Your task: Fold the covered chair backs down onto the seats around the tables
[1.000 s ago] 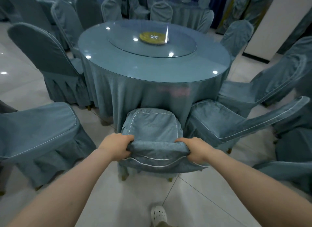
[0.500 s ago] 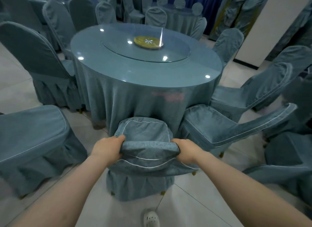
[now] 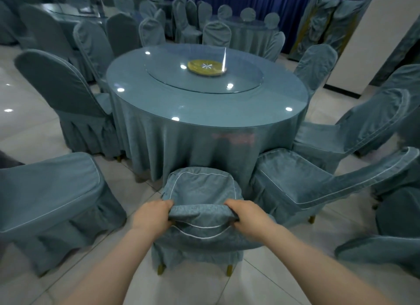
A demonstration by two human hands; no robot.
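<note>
Here both hands, left point(image 3: 152, 216) and right point(image 3: 247, 217), each grip the chair back point(image 3: 201, 220) top edge, near the bench point(image 3: 204, 109).

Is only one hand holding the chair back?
No, the left hand and the right hand both grip the top of the chair back.

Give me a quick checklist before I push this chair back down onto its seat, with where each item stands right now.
1. Left hand grips the chair back top edge: ok.
2. Right hand grips its other corner: ok.
3. Seat bare, nothing lying on it: ok.
4. Clearance from the neighbour chair on the right: cannot tell.
5. Back down flat on the seat: not ok, not yet.
</note>
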